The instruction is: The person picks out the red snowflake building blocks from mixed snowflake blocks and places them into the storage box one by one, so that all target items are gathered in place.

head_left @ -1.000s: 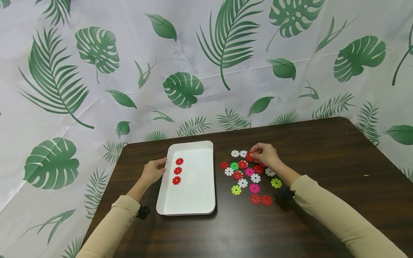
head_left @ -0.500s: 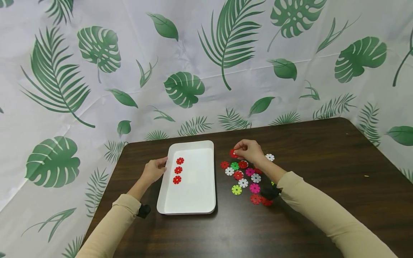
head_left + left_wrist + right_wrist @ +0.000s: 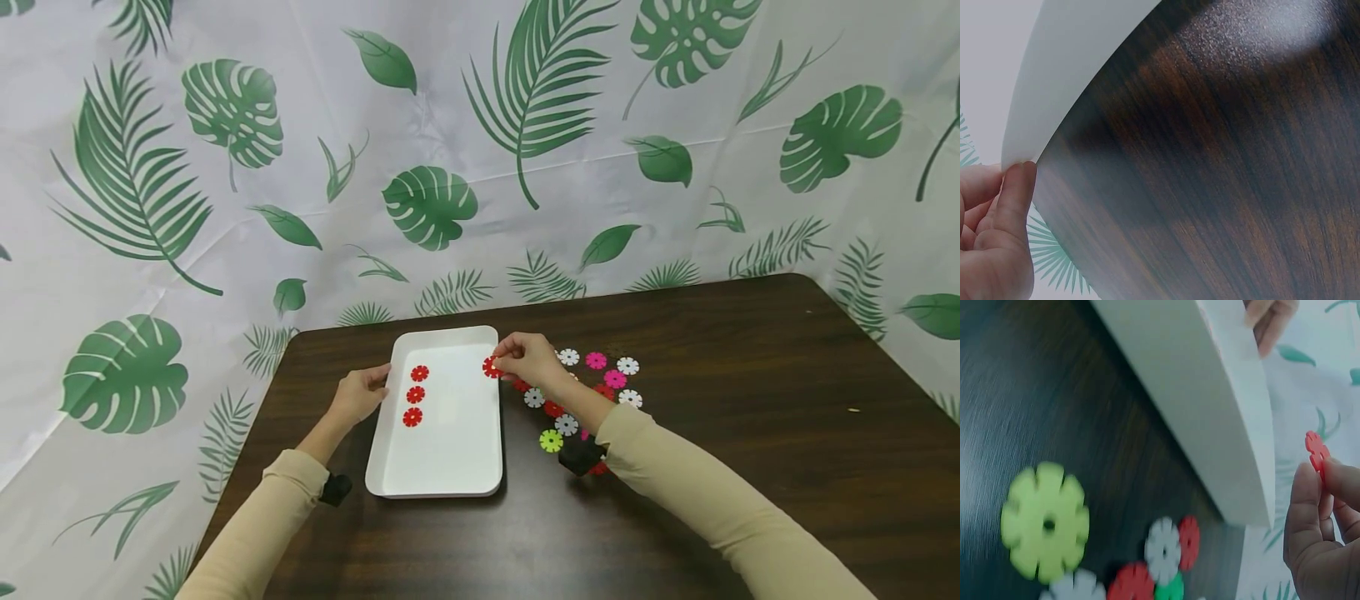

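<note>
Dark wood surface (image 3: 675,500), leaf-print backdrop. Carrying step: red disc (image 3: 491,367) pinched in right hand (image 3: 528,360) fingers above tray (image 3: 450,467) rim; left-hand (image 3: 358,395) fingers curled on opposite rim. Placement beside three red discs (image 3: 413,395) is judged next.

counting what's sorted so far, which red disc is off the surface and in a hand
The red disc pinched by the right hand at the white tray's right rim. The three red discs in the tray lie flat.

tray (image 3: 450,467) left on table (image 3: 750,400) | loose discs (image 3: 567,425) right of tray
</note>
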`<state>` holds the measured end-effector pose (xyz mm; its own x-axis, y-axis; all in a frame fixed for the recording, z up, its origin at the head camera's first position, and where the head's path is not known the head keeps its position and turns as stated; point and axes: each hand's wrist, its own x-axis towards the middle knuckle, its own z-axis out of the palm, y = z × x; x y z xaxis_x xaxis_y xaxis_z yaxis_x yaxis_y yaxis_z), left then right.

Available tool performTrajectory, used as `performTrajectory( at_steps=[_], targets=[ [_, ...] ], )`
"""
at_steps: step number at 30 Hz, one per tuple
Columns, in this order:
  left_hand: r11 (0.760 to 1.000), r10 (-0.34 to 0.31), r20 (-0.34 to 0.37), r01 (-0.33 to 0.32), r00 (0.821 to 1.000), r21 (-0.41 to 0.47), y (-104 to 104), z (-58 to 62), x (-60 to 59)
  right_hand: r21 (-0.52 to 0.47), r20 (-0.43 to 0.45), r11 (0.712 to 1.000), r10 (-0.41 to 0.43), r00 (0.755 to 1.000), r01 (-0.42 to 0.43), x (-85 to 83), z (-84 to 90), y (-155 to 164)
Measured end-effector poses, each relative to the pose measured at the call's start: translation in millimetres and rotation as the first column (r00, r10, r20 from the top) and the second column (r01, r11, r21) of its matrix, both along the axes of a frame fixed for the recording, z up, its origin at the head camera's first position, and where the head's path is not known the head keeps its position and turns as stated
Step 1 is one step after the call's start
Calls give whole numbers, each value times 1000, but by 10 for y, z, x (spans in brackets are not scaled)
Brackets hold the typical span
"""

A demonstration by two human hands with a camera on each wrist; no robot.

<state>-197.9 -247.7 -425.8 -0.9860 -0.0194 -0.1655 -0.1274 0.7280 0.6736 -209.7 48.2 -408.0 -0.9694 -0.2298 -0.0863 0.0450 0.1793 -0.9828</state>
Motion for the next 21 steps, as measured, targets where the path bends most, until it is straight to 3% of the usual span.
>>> performTrajectory(
  at_steps=[12,21],
  targets=[
    [1000,-3,-5,3,1000,-7,0,3,17,3,40,999,43,998,-43,83,-46,-460],
    [1000,-1,-11,1,1000,-8,9,16,19,-10,31,991,130,991,-130,179,-10,-789]
  ],
)
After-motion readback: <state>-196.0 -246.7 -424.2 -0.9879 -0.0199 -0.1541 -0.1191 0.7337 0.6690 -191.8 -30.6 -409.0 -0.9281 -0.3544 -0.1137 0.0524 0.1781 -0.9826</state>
